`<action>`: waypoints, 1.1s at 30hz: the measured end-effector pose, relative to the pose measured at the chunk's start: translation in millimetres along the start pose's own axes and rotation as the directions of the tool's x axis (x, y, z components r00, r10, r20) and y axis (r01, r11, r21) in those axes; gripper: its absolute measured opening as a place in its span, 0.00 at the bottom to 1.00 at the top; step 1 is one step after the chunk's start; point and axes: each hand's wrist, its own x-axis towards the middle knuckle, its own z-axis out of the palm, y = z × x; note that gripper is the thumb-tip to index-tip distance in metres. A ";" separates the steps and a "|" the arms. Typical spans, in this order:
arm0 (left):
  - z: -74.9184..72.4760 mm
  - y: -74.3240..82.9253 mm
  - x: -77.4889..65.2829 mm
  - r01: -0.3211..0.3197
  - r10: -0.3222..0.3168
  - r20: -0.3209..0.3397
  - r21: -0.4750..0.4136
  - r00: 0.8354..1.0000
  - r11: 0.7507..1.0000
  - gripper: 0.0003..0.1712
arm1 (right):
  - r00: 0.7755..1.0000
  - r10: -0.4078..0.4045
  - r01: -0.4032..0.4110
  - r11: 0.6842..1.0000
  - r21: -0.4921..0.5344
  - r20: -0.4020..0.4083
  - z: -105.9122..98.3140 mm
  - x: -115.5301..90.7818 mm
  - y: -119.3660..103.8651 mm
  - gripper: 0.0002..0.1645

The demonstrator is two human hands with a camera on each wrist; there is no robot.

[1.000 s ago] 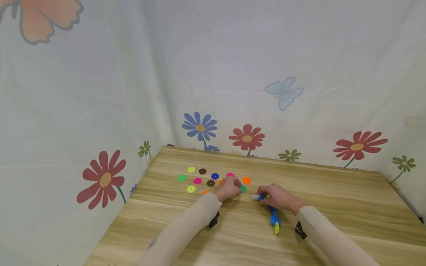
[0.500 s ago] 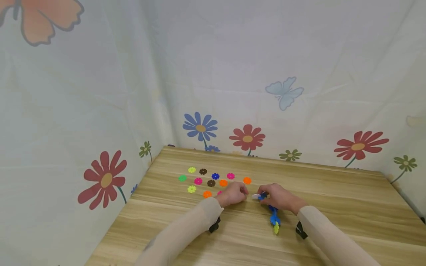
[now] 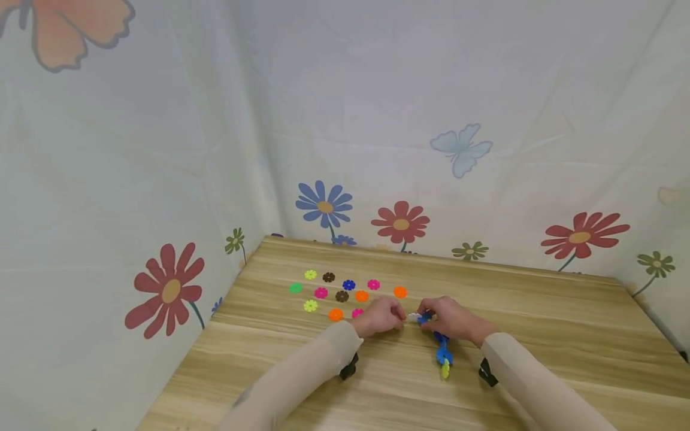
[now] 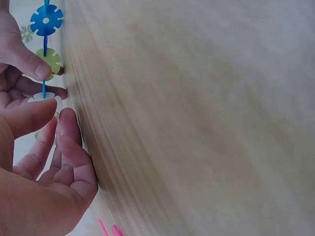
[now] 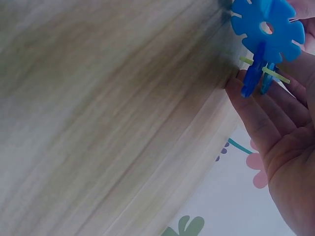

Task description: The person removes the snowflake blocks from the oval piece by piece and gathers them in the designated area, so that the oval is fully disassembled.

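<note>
Flowered cloth (image 3: 366,108) hung behind the wooden tabletop (image 3: 550,311), where loose coloured discs (image 3: 321,293) lay toward the far left corner. Well in from the far edge, the right hand (image 3: 457,320) pinched a chain of mostly blue discs (image 3: 444,354), while the left hand (image 3: 380,315) had thumb and fingertips close together beside its white disc (image 3: 414,316), whether gripping anything I could not tell

The person wears pale beige long sleeves, the left sleeve (image 3: 293,383) and the right sleeve (image 3: 539,384) alike loose, matte and reaching to the wrist, where the left hand (image 3: 380,316) and the right hand (image 3: 457,320) emerge bare. A small greyish patch (image 3: 245,395) marks the left forearm. Under each cuff sits an angular black wrist piece (image 3: 349,366), its details too small to tell.
</note>
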 end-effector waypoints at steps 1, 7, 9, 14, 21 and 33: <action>0.4 0.4 -0.2 0.003 -0.003 -0.003 -0.003 1.000 1.000 0.06 | 1.000 -0.007 0.007 1.000 -0.002 -0.002 0.6 0.0 0.8 0.11; 4.2 2.4 1.6 0.000 0.001 -0.038 0.006 0.999 1.000 0.07 | 1.000 -0.025 0.025 1.000 0.012 -0.015 2.1 -0.2 3.8 0.11; 6.2 2.8 3.1 -0.008 0.008 -0.047 0.005 0.999 1.000 0.08 | 1.000 -0.020 0.020 1.000 0.012 -0.006 3.1 0.2 4.6 0.10; 10.5 6.0 5.3 -0.013 0.013 -0.053 0.002 0.999 1.000 0.09 | 1.000 -0.030 0.030 1.000 0.007 0.007 3.6 0.2 5.3 0.09; 13.8 10.7 5.6 0.011 -0.009 -0.050 0.039 0.999 0.999 0.08 | 0.999 -0.053 0.053 0.998 0.026 0.010 1.8 -1.1 3.5 0.08; 15.9 10.8 2.4 0.027 -0.024 -0.061 0.055 0.998 0.998 0.09 | 1.000 0.022 -0.022 1.000 0.022 -0.003 1.1 -6.8 7.9 0.16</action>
